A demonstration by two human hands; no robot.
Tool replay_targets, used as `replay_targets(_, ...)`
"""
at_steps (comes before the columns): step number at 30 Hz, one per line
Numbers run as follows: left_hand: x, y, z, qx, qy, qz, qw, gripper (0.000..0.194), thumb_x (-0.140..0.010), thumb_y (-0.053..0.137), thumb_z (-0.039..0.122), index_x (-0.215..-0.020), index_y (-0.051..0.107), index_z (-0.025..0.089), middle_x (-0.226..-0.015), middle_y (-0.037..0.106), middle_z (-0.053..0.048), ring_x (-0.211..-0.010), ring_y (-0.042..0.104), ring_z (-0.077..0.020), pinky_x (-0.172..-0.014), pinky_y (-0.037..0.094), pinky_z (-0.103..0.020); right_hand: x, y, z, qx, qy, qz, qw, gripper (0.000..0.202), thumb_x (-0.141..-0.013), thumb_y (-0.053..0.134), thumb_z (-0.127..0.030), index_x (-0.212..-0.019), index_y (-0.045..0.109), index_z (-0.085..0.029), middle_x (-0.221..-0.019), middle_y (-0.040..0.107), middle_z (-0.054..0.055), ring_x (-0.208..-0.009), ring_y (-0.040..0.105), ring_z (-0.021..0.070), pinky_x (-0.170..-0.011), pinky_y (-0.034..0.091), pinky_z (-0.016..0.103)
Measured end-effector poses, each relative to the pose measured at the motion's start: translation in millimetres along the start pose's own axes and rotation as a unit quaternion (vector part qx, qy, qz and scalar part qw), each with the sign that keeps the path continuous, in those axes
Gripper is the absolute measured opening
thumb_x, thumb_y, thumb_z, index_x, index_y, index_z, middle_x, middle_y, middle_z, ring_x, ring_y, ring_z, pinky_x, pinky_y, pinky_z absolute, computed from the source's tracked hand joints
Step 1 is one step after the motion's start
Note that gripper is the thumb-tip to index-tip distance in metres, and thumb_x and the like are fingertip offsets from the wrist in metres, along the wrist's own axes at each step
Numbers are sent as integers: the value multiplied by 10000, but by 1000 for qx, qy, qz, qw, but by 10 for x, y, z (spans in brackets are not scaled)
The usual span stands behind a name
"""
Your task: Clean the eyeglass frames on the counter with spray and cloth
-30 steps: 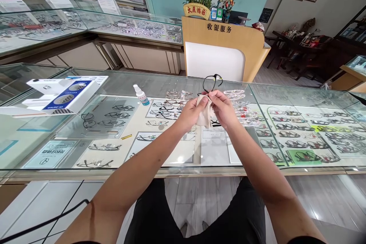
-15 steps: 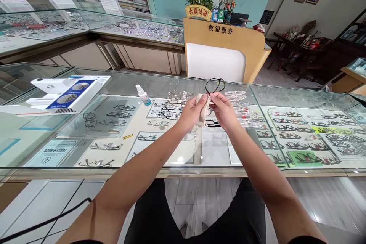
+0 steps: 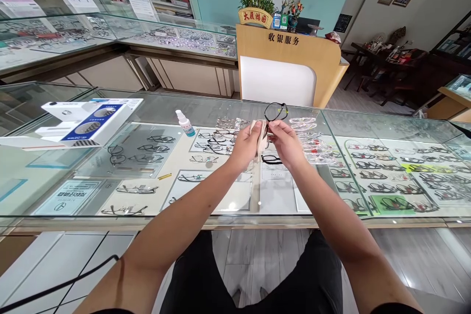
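Note:
Over the glass display counter, my left hand (image 3: pixel 246 146) is closed round a pale beige cloth (image 3: pixel 261 141). The cloth is folded against the near part of a pair of black eyeglasses (image 3: pixel 275 112). My right hand (image 3: pixel 285 140) pinches the eyeglasses at the middle of the frame. One rim sticks up beyond my fingers; the other is mostly hidden by the cloth and fingers. Another dark frame (image 3: pixel 271 159) shows just below my hands. To the left, a small white spray bottle (image 3: pixel 185 123) with blue liquid stands on the glass.
An opened white and blue box (image 3: pixel 88 125) sits on the counter's left end. Rows of eyeglasses (image 3: pixel 379 173) lie under the glass at right. A yellow stick (image 3: pixel 165 176) lies left of centre. Beyond stands a wooden cashier desk (image 3: pixel 290 49).
The cloth has shifted slightly and looks more tightly folded beside the left fingers. The eyeglasses have turned a little, and the dark frame below my hands shows more.

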State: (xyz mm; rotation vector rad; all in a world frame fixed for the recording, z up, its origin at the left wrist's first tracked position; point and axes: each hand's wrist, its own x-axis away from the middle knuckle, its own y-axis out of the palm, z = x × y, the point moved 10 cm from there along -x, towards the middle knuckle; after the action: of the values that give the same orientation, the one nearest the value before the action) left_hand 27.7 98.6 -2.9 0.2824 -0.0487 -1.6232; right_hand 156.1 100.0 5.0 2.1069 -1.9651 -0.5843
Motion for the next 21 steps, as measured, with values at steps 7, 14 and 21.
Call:
replay_targets(7, 17, 228, -94, 90, -48, -134, 986, 560, -769, 949, 666, -1011, 753, 200, -889, 718, -16, -784, 655, -155, -732, 513, -276, 2, -91, -142, 2, -18, 25, 1000, 400, -697, 969, -583, -861, 767, -278, -991, 798, 11, -847, 671, 191, -783, 552, 338)
replay_targets(14, 66, 253, -142, 100, -137, -154, 973, 585, -664, 1023, 646, -798, 710, 171, -730, 626, 0, -650, 554, -130, -615, 449, -276, 57, -48, -274, 7, -41, 11, 999, 378, -730, 972, -570, -834, 755, -277, -1001, 794, 9, -883, 679, 194, -850, 561, 343)
replay_targets(21, 40, 250, -92, 151, -131, -156, 967, 498, -649, 1073, 492, -816, 743, 159, -786, 683, -21, -688, 626, -145, -667, 521, -307, 44, -35, -278, 30, -48, 1, 998, 401, -746, 955, -613, -830, 739, -286, -987, 779, 8, -865, 656, 189, -827, 548, 335)
